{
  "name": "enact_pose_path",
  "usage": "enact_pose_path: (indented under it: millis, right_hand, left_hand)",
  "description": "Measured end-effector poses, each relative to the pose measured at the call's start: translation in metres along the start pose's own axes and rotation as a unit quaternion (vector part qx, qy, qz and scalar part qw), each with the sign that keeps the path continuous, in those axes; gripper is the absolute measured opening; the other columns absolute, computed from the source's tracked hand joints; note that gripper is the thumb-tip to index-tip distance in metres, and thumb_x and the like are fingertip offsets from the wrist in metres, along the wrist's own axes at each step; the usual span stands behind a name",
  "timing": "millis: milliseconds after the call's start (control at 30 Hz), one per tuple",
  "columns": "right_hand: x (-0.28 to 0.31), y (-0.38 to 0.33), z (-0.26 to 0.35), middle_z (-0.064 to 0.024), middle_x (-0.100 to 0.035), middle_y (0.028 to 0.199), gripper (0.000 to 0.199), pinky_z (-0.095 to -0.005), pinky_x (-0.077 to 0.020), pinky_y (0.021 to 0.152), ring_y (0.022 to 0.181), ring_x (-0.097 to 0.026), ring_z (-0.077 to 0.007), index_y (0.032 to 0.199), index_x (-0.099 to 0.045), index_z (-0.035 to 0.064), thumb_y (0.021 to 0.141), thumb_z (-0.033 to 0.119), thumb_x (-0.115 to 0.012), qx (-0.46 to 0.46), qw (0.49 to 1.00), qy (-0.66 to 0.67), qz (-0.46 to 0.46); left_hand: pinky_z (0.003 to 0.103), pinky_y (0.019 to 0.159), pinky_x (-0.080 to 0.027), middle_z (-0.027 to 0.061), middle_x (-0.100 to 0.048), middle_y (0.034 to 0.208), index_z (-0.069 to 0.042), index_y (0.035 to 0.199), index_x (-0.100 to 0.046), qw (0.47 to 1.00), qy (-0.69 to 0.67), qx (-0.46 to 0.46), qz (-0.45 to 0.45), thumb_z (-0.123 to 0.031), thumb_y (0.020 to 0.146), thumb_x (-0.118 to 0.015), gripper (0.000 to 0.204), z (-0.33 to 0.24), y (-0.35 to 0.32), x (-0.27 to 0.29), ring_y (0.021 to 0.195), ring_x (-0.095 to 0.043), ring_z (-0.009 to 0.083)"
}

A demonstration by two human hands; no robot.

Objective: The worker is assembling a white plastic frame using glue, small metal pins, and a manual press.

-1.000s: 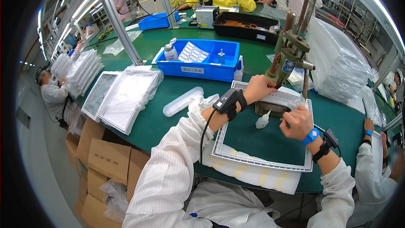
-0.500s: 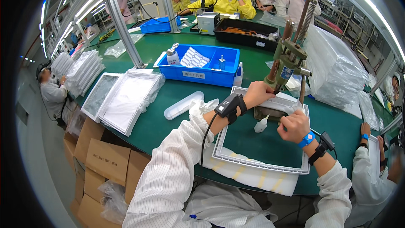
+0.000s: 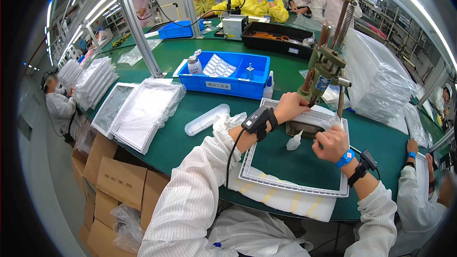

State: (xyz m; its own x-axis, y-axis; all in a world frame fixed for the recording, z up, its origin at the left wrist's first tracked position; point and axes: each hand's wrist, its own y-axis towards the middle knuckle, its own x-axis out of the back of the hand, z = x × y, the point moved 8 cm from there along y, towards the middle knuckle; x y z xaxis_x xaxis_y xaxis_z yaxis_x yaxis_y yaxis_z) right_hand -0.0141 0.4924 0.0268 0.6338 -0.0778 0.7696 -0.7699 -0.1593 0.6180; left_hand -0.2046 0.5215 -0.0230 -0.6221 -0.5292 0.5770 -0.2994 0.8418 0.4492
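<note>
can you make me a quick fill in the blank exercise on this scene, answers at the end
1. The fingertips of the left hand are near the lower tip of the arbor press, whose body is ____.
2. A blue wristband is worn on the person's ____ wrist.
3. The rectangular frame around the nozzle-tipped bottle is coloured ____.
4. The white dispenser bottle is in the ____ compartment of the blue tray.

Missing words: green; right; white; left.
</note>
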Motion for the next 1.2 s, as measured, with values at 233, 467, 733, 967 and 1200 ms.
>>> enact_pose_path:
  millis: [233, 467, 733, 967, 1200]
  right_hand:
    - [-0.0008, -0.0022, -0.0019, -0.0051, -0.053, 0.05, 0.018, -0.0336, -0.0442, 0.056, 0.047, -0.054, -0.0242, 0.058, -0.051, 0.0097, 0.067, 0.008, -0.066, -0.002, 1.0, -0.006, 0.005]
    - [-0.0046, -0.0035, -0.0028, -0.0063, -0.056, 0.053, 0.014, -0.0345, -0.0461, 0.059, 0.05, -0.057, -0.0252, 0.061, -0.054, 0.0092, 0.067, 0.008, -0.066, -0.011, 1.0, -0.007, 0.019]
    - [-0.0022, -0.0011, -0.0011, -0.0052, -0.054, 0.05, 0.018, -0.0333, -0.0455, 0.057, 0.048, -0.056, -0.0241, 0.058, -0.051, 0.0099, 0.068, 0.008, -0.066, 0.001, 1.0, -0.007, -0.003]
    - [-0.0024, 0.0004, -0.0012, -0.0053, -0.054, 0.05, 0.018, -0.0335, -0.0454, 0.057, 0.047, -0.056, -0.0244, 0.058, -0.051, 0.0095, 0.068, 0.007, -0.066, -0.003, 1.0, -0.007, -0.002]
    - [-0.0016, -0.0015, -0.0007, -0.0058, -0.053, 0.05, 0.019, -0.0339, -0.045, 0.057, 0.047, -0.055, -0.0246, 0.058, -0.05, 0.0093, 0.068, 0.007, -0.066, -0.003, 1.0, -0.006, 0.005]
  left_hand:
    - [0.037, 0.07, -0.056, 0.0188, -0.073, 0.081, -0.003, 0.091, -0.078, 1.0, 0.005, 0.002, 0.012, -0.025, 0.077, -0.078, 0.026, -0.0029, 0.0013, -0.001, 0.071, -0.07, 0.0328]
    - [0.038, 0.069, -0.056, 0.0192, -0.072, 0.08, -0.003, 0.092, -0.078, 1.0, -0.003, 0.005, 0.009, -0.024, 0.077, -0.078, 0.026, -0.0018, 0.0007, -0.0004, 0.069, -0.07, 0.0327]
    - [0.038, 0.069, -0.056, 0.0195, -0.072, 0.08, -0.003, 0.092, -0.078, 1.0, -0.002, 0.011, 0.008, -0.025, 0.076, -0.079, 0.026, -0.0016, 0.0005, -0.0003, 0.07, -0.07, 0.0331]
    - [0.038, 0.069, -0.056, 0.0194, -0.072, 0.08, -0.004, 0.092, -0.078, 1.0, 0.002, 0.003, 0.005, -0.025, 0.077, -0.078, 0.026, 0.0001, 0.0011, 0.0, 0.07, -0.07, 0.0336]
    - [0.038, 0.069, -0.055, 0.0197, -0.072, 0.079, -0.003, 0.091, -0.078, 1.0, -0.006, 0.001, 0.009, -0.025, 0.076, -0.078, 0.026, -0.0022, 0.0008, -0.0012, 0.07, -0.069, 0.034]
